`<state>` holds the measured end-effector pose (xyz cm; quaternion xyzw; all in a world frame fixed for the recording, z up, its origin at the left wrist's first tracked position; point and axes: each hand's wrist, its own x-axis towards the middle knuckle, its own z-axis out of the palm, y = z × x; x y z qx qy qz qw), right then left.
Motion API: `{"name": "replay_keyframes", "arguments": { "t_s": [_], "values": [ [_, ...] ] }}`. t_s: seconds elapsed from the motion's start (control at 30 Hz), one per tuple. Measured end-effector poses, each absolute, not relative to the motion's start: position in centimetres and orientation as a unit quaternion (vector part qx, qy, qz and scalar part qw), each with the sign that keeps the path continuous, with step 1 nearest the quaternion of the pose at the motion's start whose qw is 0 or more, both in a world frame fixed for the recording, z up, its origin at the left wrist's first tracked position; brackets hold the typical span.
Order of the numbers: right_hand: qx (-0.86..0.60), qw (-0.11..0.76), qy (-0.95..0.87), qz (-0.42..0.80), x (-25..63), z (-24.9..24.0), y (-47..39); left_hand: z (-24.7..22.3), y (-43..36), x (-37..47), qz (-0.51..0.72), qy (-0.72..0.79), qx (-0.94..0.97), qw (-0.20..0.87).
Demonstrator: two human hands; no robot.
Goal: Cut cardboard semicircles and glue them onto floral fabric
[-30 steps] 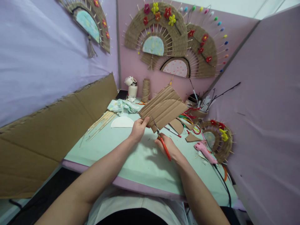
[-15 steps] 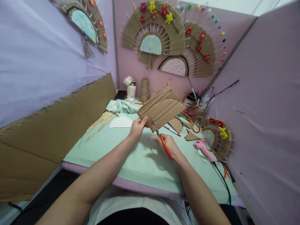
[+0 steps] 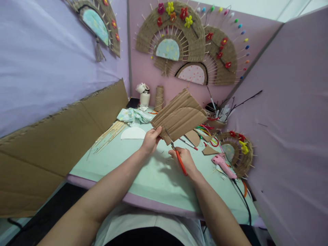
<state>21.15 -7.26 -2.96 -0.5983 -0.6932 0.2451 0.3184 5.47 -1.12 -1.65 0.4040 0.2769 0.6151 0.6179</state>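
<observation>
A piece of corrugated cardboard [image 3: 179, 118] with a curved line drawn on it is held tilted above the table. My left hand [image 3: 151, 139] pinches its lower left corner, thumb on top. In my right hand [image 3: 186, 160] are scissors [image 3: 180, 160] with red handles, their blades at the cardboard's lower edge. One blade lies over the face of the cardboard; the other is hidden behind it. A white half-circle [image 3: 133, 133] lies on the table left of my left hand. Behind the held piece, a rounded cardboard cutout [image 3: 192, 138] and a pen [image 3: 189, 143] show partly.
On the right are a pink glue gun [image 3: 224, 165] with a black cord, a cardboard scrap [image 3: 210, 150] and a round woven fan [image 3: 243, 157]. Thin sticks [image 3: 110, 135], crumpled cloth [image 3: 133, 116] and a twine spool [image 3: 159, 98] are at the left and back. A cardboard panel [image 3: 64, 143] borders the left side.
The view has shifted slightly. Both hands keep their grip, and the cardboard is tilted a little differently, its right corner farther right. The scissors stay at its lower edge.
</observation>
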Motion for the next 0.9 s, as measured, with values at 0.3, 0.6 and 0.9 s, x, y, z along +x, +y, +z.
{"name": "replay_keyframes", "arguments": {
  "t_s": [0.3, 0.6, 0.9],
  "values": [
    [-0.623, 0.257, -0.690, 0.264, 21.6, -2.9, -7.1, -1.0, 0.5, 2.0, 0.536, 0.347, 0.448, 0.626],
    [-0.630, 0.221, -0.719, 0.191, 21.4, -2.4, -7.2, -1.4, 0.1, 3.1, 0.576, 0.343, 0.449, 0.591],
    [-0.612, 0.209, -0.731, 0.217, 21.8, -2.1, -7.4, -2.8, -0.2, 4.3, 0.587, 0.352, 0.468, 0.558]
  ]
}}
